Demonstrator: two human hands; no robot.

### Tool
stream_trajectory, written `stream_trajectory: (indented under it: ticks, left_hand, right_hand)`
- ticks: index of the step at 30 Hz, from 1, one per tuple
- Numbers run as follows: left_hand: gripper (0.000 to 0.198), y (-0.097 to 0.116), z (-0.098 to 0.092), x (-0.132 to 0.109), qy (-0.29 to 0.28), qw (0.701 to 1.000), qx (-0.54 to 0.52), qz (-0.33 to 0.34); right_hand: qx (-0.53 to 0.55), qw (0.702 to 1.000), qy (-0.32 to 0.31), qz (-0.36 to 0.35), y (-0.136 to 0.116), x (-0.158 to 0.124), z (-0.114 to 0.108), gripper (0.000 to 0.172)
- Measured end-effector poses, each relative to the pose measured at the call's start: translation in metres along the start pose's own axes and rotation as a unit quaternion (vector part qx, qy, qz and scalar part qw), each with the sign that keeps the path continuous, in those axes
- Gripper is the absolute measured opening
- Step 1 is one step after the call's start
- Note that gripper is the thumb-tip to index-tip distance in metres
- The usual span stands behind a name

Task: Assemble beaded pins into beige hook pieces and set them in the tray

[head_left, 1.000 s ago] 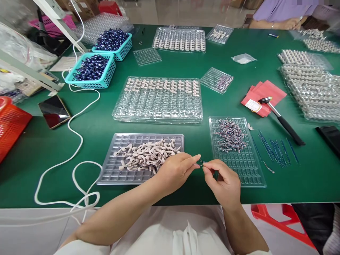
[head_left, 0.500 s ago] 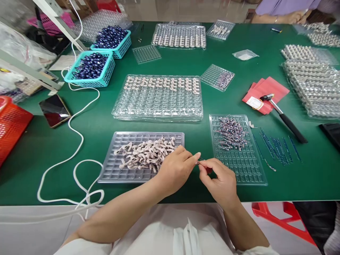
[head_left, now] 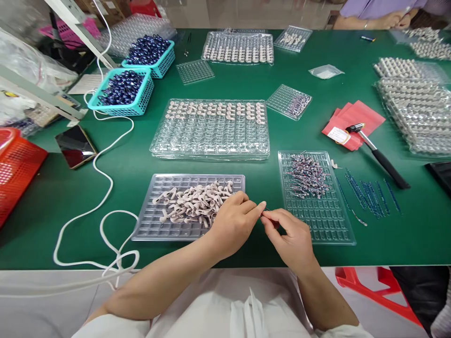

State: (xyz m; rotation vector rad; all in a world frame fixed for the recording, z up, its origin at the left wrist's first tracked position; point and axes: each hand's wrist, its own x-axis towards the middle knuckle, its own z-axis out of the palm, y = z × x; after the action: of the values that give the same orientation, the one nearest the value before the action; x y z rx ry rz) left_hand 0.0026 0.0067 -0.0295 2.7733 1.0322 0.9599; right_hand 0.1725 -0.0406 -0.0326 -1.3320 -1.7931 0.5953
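Observation:
My left hand [head_left: 234, 220] and my right hand [head_left: 291, 237] meet fingertip to fingertip above the green table, between two plastic trays. Both are closed in a pinch around something tiny; a thin dark wire end shows there, the rest is covered by fingers. Left of them, a clear tray [head_left: 148, 211] bears a heap of beige earphone-like shells [head_left: 195, 202], its right corner partly behind my left hand. Right of them, another clear tray [head_left: 327, 225] carries a pile of small wired components [head_left: 310, 176] with thin red and dark leads.
A stacked blister tray [head_left: 207, 136] holds rows of beige shells. Blue baskets [head_left: 139, 105] of dark shiny parts, a phone [head_left: 75, 146] and a white cable [head_left: 109, 188] lie left. At right are a hammer [head_left: 384, 162], red bags [head_left: 368, 117] and blue strips [head_left: 369, 197]. Across sits a person [head_left: 382, 14].
My two hands stay pinched together in nearly the same spot, with only slight finger movement. The co-worker's hands across the table have come closer together. The view has shifted slightly.

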Motion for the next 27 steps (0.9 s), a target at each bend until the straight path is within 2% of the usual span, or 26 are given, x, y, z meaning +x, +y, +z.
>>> stream_trajectory:
  ticks: [3,7,11,13,17,21,24,27]
  left_hand:
    - [0.029,0.002,0.0,-0.002,-0.009,1.0,0.004,0.004]
    - [0.051,0.005,0.003,-0.004,-0.023,1.0,0.001,-0.021]
    - [0.056,0.005,0.001,-0.002,-0.033,0.993,-0.092,-0.07]
    - [0.048,0.002,-0.003,0.0,-0.055,0.974,-0.183,-0.125]
    - [0.022,-0.001,-0.013,0.005,-0.091,0.905,-0.351,-0.223]
    - [0.02,-0.001,-0.018,0.01,-0.095,0.854,-0.416,-0.299]
    - [0.02,0.0,-0.02,0.012,-0.08,0.842,-0.433,-0.312]
    - [0.019,0.0,-0.02,0.011,-0.07,0.846,-0.433,-0.302]
  right_hand:
    - [-0.003,1.0,-0.006,-0.008,-0.001,0.0,0.001,0.012]
    - [0.003,1.0,-0.004,-0.004,-0.001,0.0,0.001,0.011]
    - [-0.004,0.999,0.023,0.021,0.0,0.001,-0.005,0.01]
    - [-0.008,0.999,0.04,0.034,0.002,0.001,-0.009,0.01]
    - [0.017,0.998,0.042,0.035,0.004,0.001,-0.012,0.01]
    - [0.095,0.993,0.039,0.05,0.006,-0.004,-0.011,0.019]
    - [0.133,0.988,0.049,0.065,0.008,-0.008,-0.01,0.028]
    - [0.141,0.987,0.052,0.065,0.008,-0.009,-0.01,0.025]
